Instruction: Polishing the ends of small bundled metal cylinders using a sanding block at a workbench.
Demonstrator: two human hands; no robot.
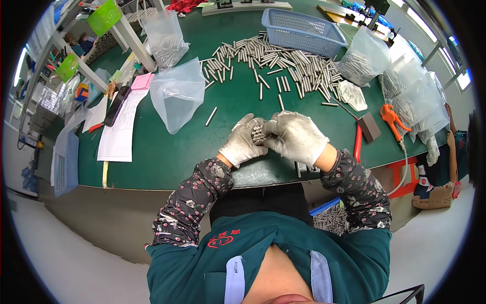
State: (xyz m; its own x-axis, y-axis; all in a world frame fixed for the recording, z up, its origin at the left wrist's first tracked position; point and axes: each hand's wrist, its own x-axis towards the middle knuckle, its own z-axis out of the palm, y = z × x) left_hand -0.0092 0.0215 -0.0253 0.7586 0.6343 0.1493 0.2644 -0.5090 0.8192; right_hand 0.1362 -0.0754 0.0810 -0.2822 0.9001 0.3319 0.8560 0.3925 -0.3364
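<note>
Fingers (251, 124) of both gloved hands curl narrowly around a bundle of pins (258, 134), held just above the green tabletop (167, 152) near its front edge. The left hand (242, 143) cups the bundle from below and the side, seemingly to keep the pins parallel, while the right hand (295, 137) wraps over the top, pressing them together. Farther back lies a loose pile of pins (283, 63), spread flat within easy reach. A blue basket (302, 31) stands beyond the pile. Clear bags (177, 93) sit to the left, and more filled bags (362, 63) to the right. An orange tool (392, 117) rests near the right edge, and a sheet of paper (119, 134) at the left.
</note>
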